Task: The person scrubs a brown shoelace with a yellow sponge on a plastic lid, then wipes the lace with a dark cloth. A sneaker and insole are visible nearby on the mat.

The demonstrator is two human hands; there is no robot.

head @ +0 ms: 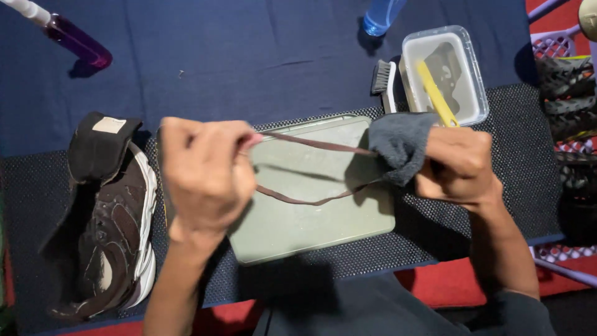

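Observation:
My left hand [208,177] is closed on one end of a brown shoelace [311,144], which stretches in two strands across to my right hand [459,167]. My right hand grips a dark grey cloth [399,143] folded around the lace. Both hands hover over a grey-green tray [311,224] lying on a black textured mat [516,168]. A dark brown shoe [112,230] with a white sole and its tongue pulled up lies on the mat to the left of my left hand.
Behind the tray stand a small brush [384,81] and a clear plastic tub [472,74] holding a yellow-handled brush [435,93]. A blue bottle [380,15] and a purple bottle [78,40] lie on the dark blue cloth. Another dark shoe [569,99] sits at the right edge.

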